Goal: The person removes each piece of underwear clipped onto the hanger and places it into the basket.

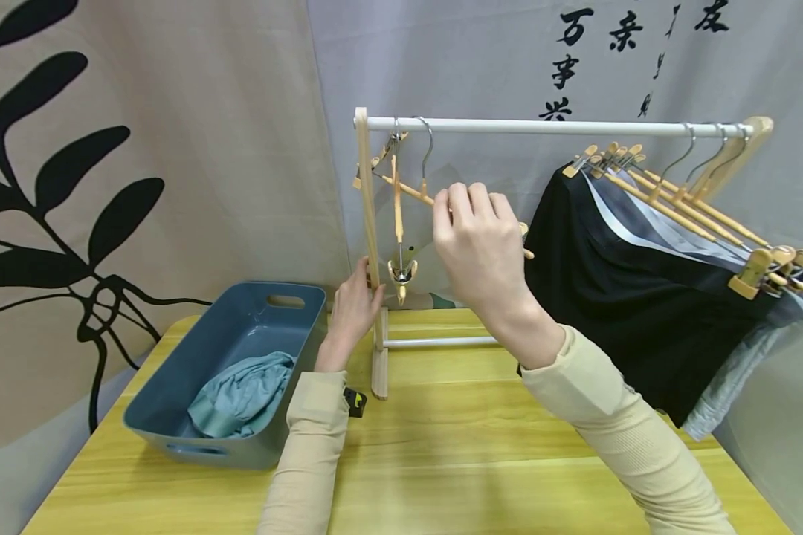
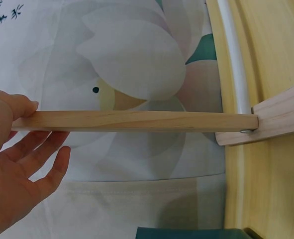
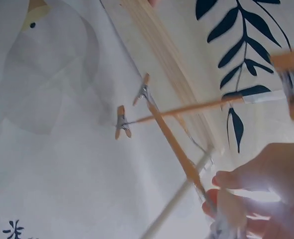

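Observation:
My left hand (image 1: 353,316) grips the wooden upright post (image 1: 365,200) at the left end of a small clothes rack. In the left wrist view the thumb lies on one side of the post (image 2: 137,121) and the fingers on the other. Higher up, my right hand (image 1: 480,245) holds the wooden bar of a clip hanger (image 1: 411,192), its hook over the white rail (image 1: 529,127). A second clip hanger (image 1: 398,197) hangs beside it, close to the post. Neither hanger carries a garment. In the right wrist view fingers (image 3: 256,172) close around one end of the hanger.
Black shorts (image 1: 595,282) and other garments hang from several clip hangers (image 1: 682,197) at the rail's right end. A blue-grey basket (image 1: 174,371) with a crumpled teal garment (image 1: 244,394) stands left of the rack on the wooden table (image 1: 442,461). Behind hangs a printed curtain (image 1: 241,148).

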A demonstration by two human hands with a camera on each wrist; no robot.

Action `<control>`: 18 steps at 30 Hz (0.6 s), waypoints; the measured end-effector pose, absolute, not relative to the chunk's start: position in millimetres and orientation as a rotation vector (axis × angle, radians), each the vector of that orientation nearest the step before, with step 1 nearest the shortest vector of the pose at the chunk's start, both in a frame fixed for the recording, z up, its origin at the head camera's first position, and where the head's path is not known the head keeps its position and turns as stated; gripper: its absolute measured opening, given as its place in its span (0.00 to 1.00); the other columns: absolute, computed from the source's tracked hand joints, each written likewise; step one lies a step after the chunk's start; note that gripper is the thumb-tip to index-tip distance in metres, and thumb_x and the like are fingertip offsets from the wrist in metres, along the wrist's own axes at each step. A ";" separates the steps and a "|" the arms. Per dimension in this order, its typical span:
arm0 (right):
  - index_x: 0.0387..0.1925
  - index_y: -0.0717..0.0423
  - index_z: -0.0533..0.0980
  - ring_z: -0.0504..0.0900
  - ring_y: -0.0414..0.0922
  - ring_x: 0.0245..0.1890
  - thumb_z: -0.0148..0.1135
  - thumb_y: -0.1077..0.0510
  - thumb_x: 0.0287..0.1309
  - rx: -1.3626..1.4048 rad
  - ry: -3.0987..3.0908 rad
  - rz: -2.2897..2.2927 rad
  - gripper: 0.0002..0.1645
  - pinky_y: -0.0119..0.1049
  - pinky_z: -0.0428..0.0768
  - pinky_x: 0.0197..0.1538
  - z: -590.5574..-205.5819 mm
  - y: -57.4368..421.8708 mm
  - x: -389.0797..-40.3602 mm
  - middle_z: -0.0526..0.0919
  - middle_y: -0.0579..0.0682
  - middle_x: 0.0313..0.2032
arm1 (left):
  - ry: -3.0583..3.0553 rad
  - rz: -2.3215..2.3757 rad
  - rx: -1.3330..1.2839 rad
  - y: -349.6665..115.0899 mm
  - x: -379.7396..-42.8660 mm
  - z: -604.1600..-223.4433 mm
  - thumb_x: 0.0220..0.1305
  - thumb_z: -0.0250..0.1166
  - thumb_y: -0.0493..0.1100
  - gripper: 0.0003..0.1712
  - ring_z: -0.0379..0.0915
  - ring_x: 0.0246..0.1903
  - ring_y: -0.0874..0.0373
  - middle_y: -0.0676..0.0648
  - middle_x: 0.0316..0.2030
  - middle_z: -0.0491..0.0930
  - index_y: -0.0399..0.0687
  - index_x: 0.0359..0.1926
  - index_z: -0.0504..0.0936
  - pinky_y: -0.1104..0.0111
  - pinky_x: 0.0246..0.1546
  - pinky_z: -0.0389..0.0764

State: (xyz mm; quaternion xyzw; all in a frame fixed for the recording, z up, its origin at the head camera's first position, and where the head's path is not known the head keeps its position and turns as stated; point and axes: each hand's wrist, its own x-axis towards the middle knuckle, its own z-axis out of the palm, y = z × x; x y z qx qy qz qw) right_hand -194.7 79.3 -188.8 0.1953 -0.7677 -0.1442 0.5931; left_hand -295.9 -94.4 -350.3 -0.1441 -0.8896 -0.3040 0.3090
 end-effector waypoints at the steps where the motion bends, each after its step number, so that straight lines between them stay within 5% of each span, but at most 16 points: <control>1: 0.35 0.64 0.78 0.75 0.51 0.30 0.41 0.70 0.61 0.446 -1.777 -0.330 0.17 0.39 0.72 0.33 -186.8 80.7 -192.7 0.77 0.55 0.29 | -2.353 -0.806 -0.378 -94.4 -295.7 -350.3 0.59 0.60 0.38 0.26 0.79 0.32 0.45 0.38 0.36 0.80 0.37 0.57 0.64 0.57 0.31 0.80; 10: 0.31 0.65 0.76 0.73 0.56 0.30 0.44 0.71 0.49 0.411 -1.827 -0.228 0.13 0.43 0.70 0.27 -168.1 102.9 -180.9 0.77 0.59 0.29 | -2.346 -0.794 -0.352 -94.7 -293.7 -350.4 0.58 0.60 0.37 0.24 0.79 0.33 0.41 0.38 0.35 0.80 0.39 0.55 0.64 0.52 0.32 0.79; 18: 0.31 0.67 0.76 0.73 0.58 0.31 0.46 0.58 0.63 0.343 -1.929 -0.030 0.16 0.48 0.72 0.32 -158.3 126.9 -177.4 0.76 0.61 0.30 | -2.373 -0.772 -0.320 -94.2 -294.7 -350.1 0.58 0.60 0.39 0.26 0.79 0.34 0.39 0.39 0.33 0.78 0.37 0.55 0.63 0.52 0.31 0.79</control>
